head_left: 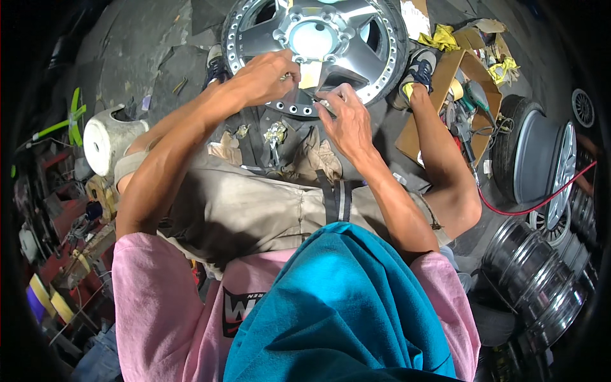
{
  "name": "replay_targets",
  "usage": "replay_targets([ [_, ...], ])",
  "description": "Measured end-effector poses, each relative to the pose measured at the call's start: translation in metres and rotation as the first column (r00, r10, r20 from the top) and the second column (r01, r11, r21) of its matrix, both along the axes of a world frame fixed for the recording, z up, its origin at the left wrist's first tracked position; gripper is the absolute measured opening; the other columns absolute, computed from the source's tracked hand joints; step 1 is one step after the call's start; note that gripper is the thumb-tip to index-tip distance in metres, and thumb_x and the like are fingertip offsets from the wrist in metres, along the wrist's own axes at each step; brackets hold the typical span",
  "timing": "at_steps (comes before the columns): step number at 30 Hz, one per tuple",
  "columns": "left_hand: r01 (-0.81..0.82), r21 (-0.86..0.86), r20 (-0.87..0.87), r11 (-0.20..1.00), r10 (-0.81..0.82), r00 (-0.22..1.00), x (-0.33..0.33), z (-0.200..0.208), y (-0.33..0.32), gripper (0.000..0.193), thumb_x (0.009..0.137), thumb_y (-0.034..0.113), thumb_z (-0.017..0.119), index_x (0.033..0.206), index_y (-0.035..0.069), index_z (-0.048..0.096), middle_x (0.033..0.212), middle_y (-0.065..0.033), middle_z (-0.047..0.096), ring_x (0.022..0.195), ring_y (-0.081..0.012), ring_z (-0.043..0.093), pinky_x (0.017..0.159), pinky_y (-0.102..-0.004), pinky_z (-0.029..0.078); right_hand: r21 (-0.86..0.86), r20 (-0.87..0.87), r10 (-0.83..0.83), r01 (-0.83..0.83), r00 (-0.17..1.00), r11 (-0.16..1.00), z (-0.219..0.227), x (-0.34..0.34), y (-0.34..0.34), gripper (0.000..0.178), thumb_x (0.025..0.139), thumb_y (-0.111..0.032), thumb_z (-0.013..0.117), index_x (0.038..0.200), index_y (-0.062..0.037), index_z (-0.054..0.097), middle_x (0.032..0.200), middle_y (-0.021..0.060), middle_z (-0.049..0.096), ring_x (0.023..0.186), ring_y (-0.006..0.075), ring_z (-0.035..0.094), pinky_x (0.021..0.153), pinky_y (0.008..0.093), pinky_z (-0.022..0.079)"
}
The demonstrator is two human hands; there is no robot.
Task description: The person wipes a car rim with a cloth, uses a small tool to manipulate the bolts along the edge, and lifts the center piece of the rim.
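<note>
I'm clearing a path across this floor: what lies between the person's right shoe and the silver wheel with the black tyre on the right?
An open cardboard box with tools in it, seen in the head view.

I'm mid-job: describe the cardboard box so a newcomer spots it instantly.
Start at the big silver wheel, top centre. Go right, past the right shoe, to the open cardboard box. Unlike the round, tyred wheel further right, it is brown, straight-sided and crammed with tools.
</note>
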State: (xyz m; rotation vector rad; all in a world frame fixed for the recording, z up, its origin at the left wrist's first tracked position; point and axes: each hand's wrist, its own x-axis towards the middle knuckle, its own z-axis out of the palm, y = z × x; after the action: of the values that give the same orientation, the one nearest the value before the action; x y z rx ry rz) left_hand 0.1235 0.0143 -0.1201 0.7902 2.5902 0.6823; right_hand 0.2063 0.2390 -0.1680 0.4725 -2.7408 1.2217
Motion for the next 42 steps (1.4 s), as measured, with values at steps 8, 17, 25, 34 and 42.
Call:
replay_targets([
  [8, 0.027, -0.003, -0.022, 1.0, -0.027, 0.999, 0.003, -0.005, -0.001, 0.021, 0.089, 0.009, 0.059, 0.104, 0.002, 0.072, 0.105, -0.0169, 0.063, 0.105, -0.0378, 0.063, 0.096, -0.0468, 0.05, 0.031, -0.022, 0.008, -0.007, 1.0, 1.0, 0.004, 0.001, -0.005, 0.019, 0.087, -0.011, 0.077, 0.105, -0.0062, 0.075, 0.091, 0.0097, 0.058, 0.086, 0.0315, 0.063, 0.075, 0.0446, 0.051],
  [17, 0.054, -0.172, 0.08, 0.984, -0.04, 0.996, 0.004, 0.01, 0.006, 0.025, 0.092, 0.015, 0.058, 0.112, 0.007, 0.071, 0.145, -0.0284, 0.053, 0.134, -0.0437, 0.051, 0.115, -0.0468, 0.04, 0.029, -0.001, -0.003, 0.003, 1.0, 1.0, 0.001, 0.002, -0.006, 0.019, 0.087, -0.012, 0.076, 0.105, -0.0045, 0.074, 0.092, 0.0106, 0.058, 0.085, 0.0321, 0.064, 0.075, 0.0448, 0.052],
  [25, 0.078, -0.199, 0.124, 0.977, -0.054, 0.991, 0.002, 0.008, 0.008, 0.026, 0.092, 0.016, 0.057, 0.113, 0.007, 0.071, 0.149, -0.0285, 0.05, 0.138, -0.0417, 0.049, 0.117, -0.0461, 0.038, -0.004, -0.009, -0.011, 0.011, 1.0, 1.0, 0.0, 0.002, -0.006, 0.019, 0.088, -0.01, 0.075, 0.105, -0.0034, 0.074, 0.093, 0.0118, 0.059, 0.086, 0.0337, 0.064, 0.075, 0.0452, 0.051],
  [34, 0.1, -0.117, 0.021, 0.988, -0.099, 0.995, -0.002, -0.005, 0.009, 0.019, 0.092, 0.014, 0.058, 0.104, 0.004, 0.069, 0.113, -0.018, 0.062, 0.109, -0.0386, 0.062, 0.096, -0.0477, 0.049, -0.071, -0.014, -0.04, 0.039, 0.999, 0.997, -0.003, 0.0, -0.006, 0.02, 0.089, -0.007, 0.075, 0.108, -0.0024, 0.073, 0.095, 0.0142, 0.06, 0.081, 0.033, 0.063, 0.071, 0.0426, 0.051],
  [42, 0.055, 0.01, -0.085, 0.998, -0.054, 0.995, -0.01, -0.014, 0.006, 0.015, 0.09, 0.013, 0.064, 0.102, 0.004, 0.068, 0.109, -0.0151, 0.063, 0.102, -0.0376, 0.063, 0.091, -0.0472, 0.05, -0.133, 0.042, -0.121, 0.125, 0.992, 0.983, 0.001, -0.007, 0.006, 0.022, 0.086, -0.005, 0.076, 0.107, -0.0004, 0.073, 0.094, 0.0143, 0.06, 0.085, 0.0322, 0.063, 0.076, 0.043, 0.051],
])
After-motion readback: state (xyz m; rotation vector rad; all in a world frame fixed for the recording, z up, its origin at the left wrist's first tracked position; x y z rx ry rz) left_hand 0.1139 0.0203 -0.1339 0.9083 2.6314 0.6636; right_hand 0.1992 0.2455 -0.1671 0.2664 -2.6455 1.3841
